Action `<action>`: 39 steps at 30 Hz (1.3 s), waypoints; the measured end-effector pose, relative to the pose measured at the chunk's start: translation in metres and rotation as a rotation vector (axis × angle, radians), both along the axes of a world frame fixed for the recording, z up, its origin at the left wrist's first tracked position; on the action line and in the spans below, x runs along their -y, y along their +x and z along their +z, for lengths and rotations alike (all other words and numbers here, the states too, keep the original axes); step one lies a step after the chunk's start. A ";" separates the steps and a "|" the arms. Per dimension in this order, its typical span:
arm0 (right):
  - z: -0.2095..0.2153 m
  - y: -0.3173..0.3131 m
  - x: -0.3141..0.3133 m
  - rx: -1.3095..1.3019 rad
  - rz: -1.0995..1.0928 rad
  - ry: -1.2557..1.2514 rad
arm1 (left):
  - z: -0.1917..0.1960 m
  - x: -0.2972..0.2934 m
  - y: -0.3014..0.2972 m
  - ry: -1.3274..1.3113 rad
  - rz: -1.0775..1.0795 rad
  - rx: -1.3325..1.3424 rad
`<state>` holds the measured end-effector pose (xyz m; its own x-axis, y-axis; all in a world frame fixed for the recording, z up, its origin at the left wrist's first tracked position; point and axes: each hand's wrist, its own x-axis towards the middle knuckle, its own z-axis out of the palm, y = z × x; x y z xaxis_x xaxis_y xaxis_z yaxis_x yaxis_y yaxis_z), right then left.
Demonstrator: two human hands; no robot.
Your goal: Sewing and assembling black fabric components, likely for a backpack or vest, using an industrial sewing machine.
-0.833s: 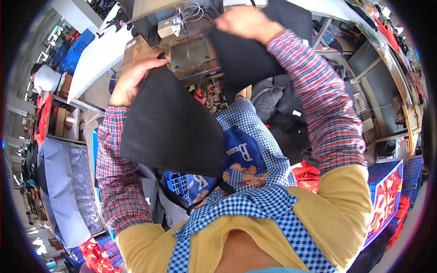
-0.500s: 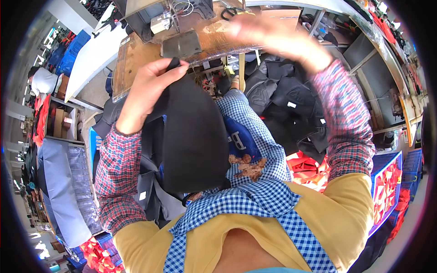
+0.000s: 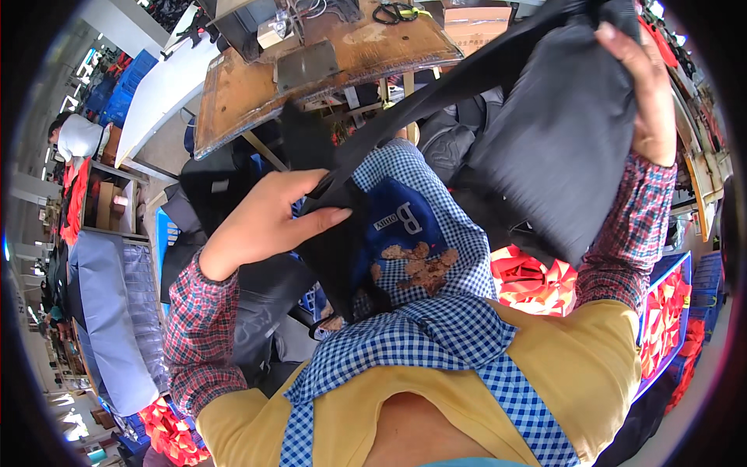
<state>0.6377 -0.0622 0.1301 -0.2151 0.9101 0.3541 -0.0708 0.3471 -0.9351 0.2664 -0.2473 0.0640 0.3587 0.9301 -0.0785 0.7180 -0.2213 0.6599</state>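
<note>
Both hands are clamped on one dark fabric piece (image 3: 545,132) held above the lap: the left hand (image 3: 261,226) grips its strap end, the right hand (image 3: 642,93) its wide part. Blue crates (image 3: 669,311) at the right hold red pieces (image 3: 537,284).

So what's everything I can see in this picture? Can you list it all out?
dark fabric piece: one, black-grey, held up at upper right
strap: one, black, stretched between the two hands
wooden worktable: one, brown and worn, top centre
metal plate: one, grey, on the worktable
scissors: one pair, dark, far edge of the worktable
red fabric pieces: a pile, red, lower right
apron: one, blue-and-white check, over the lap
left hand: one, gripping the strap
right hand: one, gripping the top of the dark fabric piece
</note>
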 end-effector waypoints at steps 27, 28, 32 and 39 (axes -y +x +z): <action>-0.152 -0.148 0.008 0.640 0.644 0.765 | -0.027 -0.050 0.011 -0.437 0.070 0.378; -0.151 -0.150 0.006 0.622 0.688 0.910 | -0.031 -0.050 0.009 -0.448 0.082 0.370; -0.146 -0.155 0.002 0.799 0.768 0.645 | -0.044 -0.047 -0.001 -0.235 0.099 0.241; -0.127 -0.152 -0.013 0.844 0.529 0.617 | -0.063 -0.020 0.001 -0.306 0.092 0.364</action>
<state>0.4856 -0.0492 0.0027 -0.8934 0.3603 0.2683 0.2203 0.8719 -0.4373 0.2669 -0.2268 0.0008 0.3306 0.9133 -0.2381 0.4356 0.0761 0.8969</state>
